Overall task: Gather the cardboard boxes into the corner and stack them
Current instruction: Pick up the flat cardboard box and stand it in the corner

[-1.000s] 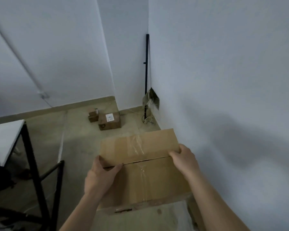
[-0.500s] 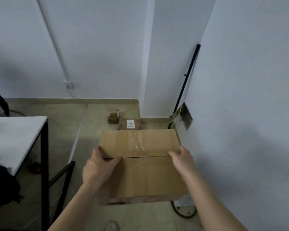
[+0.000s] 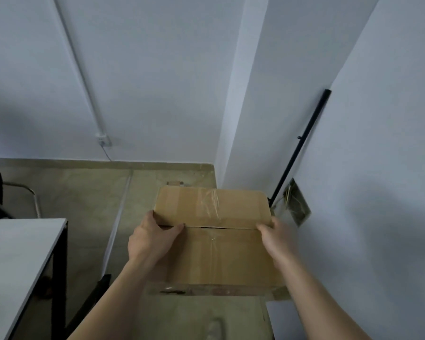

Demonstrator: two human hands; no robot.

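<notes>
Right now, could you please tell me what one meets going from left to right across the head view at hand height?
White table top with black frame → left hand → brown taped cardboard box → right hand → pale wall.

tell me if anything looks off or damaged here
The cardboard box held between the left hand and right hand is not sealed: a dark gap runs between its top flaps and the clear tape is wrinkled. On the right wall, a hole shows loose wires.

Brown cardboard box (image 3: 214,241), white walls (image 3: 145,82), olive-beige floor (image 3: 84,192).
</notes>
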